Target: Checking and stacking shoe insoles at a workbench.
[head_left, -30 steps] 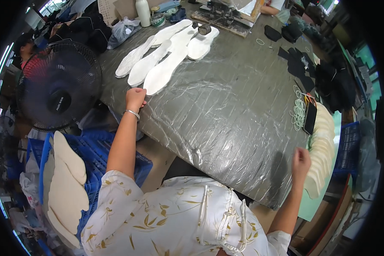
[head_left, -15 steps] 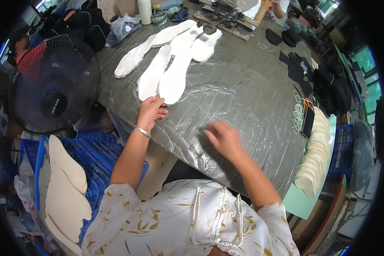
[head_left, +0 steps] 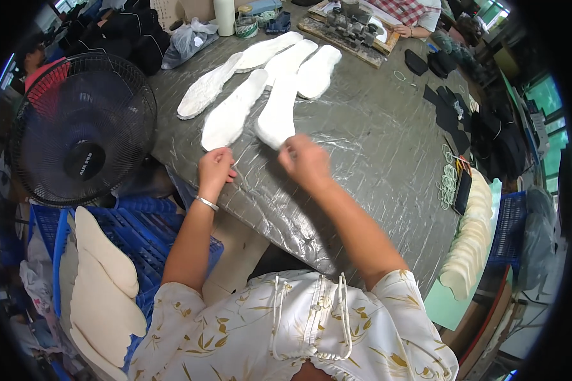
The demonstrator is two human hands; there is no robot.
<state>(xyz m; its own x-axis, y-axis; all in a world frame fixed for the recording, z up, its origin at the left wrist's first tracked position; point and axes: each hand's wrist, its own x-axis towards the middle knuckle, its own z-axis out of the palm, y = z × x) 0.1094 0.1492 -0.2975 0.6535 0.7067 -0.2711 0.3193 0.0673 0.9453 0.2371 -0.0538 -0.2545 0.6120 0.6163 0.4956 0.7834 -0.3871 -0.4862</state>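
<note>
Head view, looking down on a grey desk wrapped in crinkled clear plastic film [head_left: 362, 140].

Left hand [head_left: 215, 170] rests near the desk's near-left edge, fingers curled in narrow toward the heel end of a white foam insole-shaped cutout [head_left: 232, 117], touching it or just short of it; cannot tell which. A silver bracelet sits at that wrist.

Right hand [head_left: 305, 162] is motion-blurred, knuckles up, at the near end of a second long white insole cutout [head_left: 279, 111]. Whether its fingers pinch the piece or only hover, cannot tell.

Both cutouts belong to a fan of white insole cutouts [head_left: 267, 82] spread over the far-left part of the desk, several overlapping at their edges.

Around: black electric fan [head_left: 82, 143] to the left, blue plastic crate [head_left: 140, 235] below it with cream insole pieces [head_left: 102, 286] stacked alongside. Another stack of cream insoles [head_left: 470, 241] hangs off the desk's right edge. Black fabric pieces [head_left: 451, 108] lie far right.

Judgement: lifting one piece cleanly calls for gripping the heel tip alone, peeling low, so neighbours stay put.
</note>
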